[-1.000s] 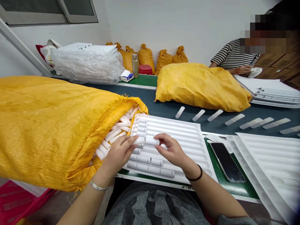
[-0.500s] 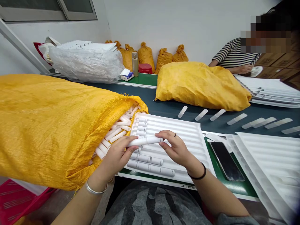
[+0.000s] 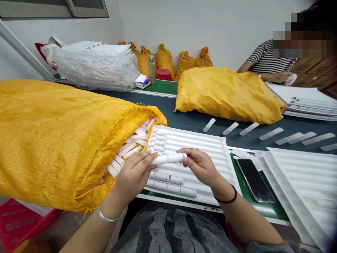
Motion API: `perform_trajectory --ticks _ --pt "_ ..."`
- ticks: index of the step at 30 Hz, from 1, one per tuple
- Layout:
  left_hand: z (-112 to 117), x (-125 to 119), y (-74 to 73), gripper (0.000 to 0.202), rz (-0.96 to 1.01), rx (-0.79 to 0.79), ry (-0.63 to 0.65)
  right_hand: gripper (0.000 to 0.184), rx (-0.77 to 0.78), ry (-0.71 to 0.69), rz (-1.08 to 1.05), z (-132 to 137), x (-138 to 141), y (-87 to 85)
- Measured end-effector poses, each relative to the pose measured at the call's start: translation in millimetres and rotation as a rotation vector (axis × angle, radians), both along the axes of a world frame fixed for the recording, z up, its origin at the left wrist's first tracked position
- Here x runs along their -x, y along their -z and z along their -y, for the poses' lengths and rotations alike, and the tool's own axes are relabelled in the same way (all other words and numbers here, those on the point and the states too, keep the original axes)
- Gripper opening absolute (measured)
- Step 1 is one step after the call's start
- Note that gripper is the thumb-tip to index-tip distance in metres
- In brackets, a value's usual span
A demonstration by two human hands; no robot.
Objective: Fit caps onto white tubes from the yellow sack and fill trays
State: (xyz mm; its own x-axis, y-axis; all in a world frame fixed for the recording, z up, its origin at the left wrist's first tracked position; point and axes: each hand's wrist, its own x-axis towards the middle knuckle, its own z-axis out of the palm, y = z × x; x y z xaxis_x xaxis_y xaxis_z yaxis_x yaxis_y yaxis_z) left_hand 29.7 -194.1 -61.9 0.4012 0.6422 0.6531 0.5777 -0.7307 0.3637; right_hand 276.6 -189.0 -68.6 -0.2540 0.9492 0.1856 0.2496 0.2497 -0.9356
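Note:
A white plastic tube (image 3: 169, 159) lies level between my two hands, just above a ridged white tray (image 3: 207, 147). My left hand (image 3: 137, 169) is closed around its left end. At the other end, the fingers of my right hand (image 3: 202, 164) pinch the tube, close to small dark print. A seam or step shows near its middle. In the tray's grooves lie several tubes with printed bands (image 3: 171, 189), mostly along the left and the near side. Left of my hands, plain white tubes (image 3: 131, 150) spill from the mouth of a yellow woven sack (image 3: 65, 140).
A phone (image 3: 255, 180) and stacked white trays (image 3: 297, 186) lie to the right. Beyond, translucent pieces (image 3: 272, 134) are spaced along a dark conveyor belt (image 3: 158, 100). A second yellow sack (image 3: 226, 95) rests across it. A co-worker in a striped top (image 3: 279, 63) handles something white.
Both hands, still gripping the tube, have shifted slightly right, and my right fingers have curled in more. The pieces on the belt appear a little further right. The co-worker's hand has moved.

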Motion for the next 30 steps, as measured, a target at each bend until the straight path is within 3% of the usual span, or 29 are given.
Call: perform_trajectory --ticks 6,10,14,17,20,22,26,28,30 --pt "2.0 0.6 2.9 0.055 -0.056 -0.130 0.022 0.038 0.268 -0.052 -0.195 0.6 3.6 -4.0" --pt "4.2 -4.2 2.4 0.056 -0.061 -0.135 0.040 0.035 0.279 -0.080 -0.239 2.9 8.8 -6.4" --pt "11.3 -9.4 4.0 0.053 -0.025 -0.043 0.048 0.037 0.312 -0.091 -0.222 9.7 10.8 1.5" --pt "14.6 -7.7 16.1 0.048 -0.097 0.062 0.129 0.036 0.310 -0.233 -0.024 13.6 8.7 15.1" --pt "6.9 3.1 34.3 0.048 -0.225 0.236 0.164 0.026 0.100 -0.331 0.407 2.7 4.2 29.3" --pt "-7.5 17.7 45.4 0.054 -0.268 0.346 0.054 0.021 0.027 -0.219 0.634 -20.5 -2.8 35.0" --pt "-52.8 58.1 59.7 0.035 -0.289 0.411 -0.311 0.025 0.141 0.377 0.810 -98.2 -33.0 35.7" --pt "-75.5 75.5 63.7 0.033 -0.307 0.411 -0.413 0.031 0.196 0.540 0.841 -135.5 -51.6 34.7" --pt "-93.3 87.0 67.0 0.031 -0.331 0.406 -0.480 0.031 0.250 0.609 0.858 -161.8 -66.8 34.8"
